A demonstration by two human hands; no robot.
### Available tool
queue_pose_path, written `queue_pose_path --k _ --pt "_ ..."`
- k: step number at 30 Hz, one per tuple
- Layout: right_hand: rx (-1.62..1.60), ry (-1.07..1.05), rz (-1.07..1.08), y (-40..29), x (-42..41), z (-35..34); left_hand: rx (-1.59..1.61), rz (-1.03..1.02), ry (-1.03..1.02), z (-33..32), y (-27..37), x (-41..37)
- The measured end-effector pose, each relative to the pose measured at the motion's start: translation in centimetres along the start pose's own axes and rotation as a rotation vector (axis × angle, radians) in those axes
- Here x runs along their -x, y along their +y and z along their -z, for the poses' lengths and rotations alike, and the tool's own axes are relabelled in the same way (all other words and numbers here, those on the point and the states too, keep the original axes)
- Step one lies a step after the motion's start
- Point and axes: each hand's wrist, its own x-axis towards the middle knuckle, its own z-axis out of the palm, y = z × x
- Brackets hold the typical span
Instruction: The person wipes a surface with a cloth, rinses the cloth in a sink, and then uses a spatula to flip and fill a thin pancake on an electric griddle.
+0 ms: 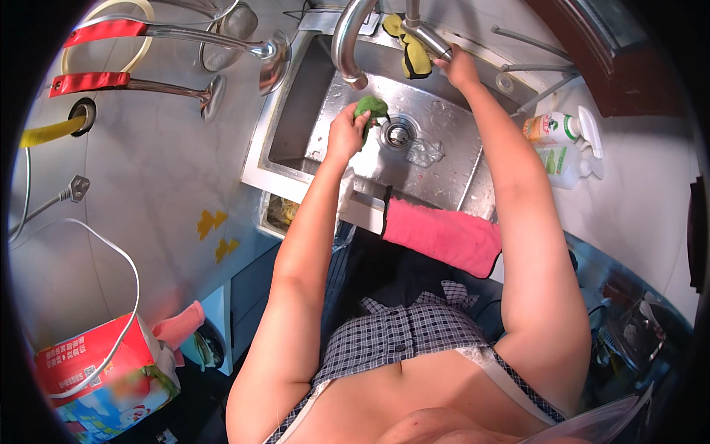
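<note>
My left hand [345, 133] grips a bunched green cloth [371, 106] over the stainless steel sink [338, 116]. The cloth is just below the mouth of the curved metal faucet [345, 39], and I see no clear stream of water. My right hand [461, 69] is at the end of the faucet's lever handle [432, 41], with its fingers closed around the tip. Behind the green cloth lies the drain strainer [398, 132], and a crumpled piece of clear plastic [426, 152] rests beside it on the wet sink floor.
A yellow cloth [416, 53] with black edging hangs at the sink's back. A pink cloth [444, 230] drapes over the front rim. Spray bottle [554, 127] and pump bottle [560, 165] stand right. Red-handled ladles [199, 39] hang left. A scrap container [272, 213] sits under my left forearm.
</note>
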Motion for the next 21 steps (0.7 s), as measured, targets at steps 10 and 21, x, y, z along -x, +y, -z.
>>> queue_pose_path --k 10,21 --pt "0.038 0.096 -0.020 0.0 0.0 -0.5 0.016 -0.009 -0.058 -0.2 -1.7 -1.8" --pt "0.058 0.312 -0.003 -5.4 7.7 -1.4 -0.245 -0.096 0.048 -2.3 -3.4 -5.7"
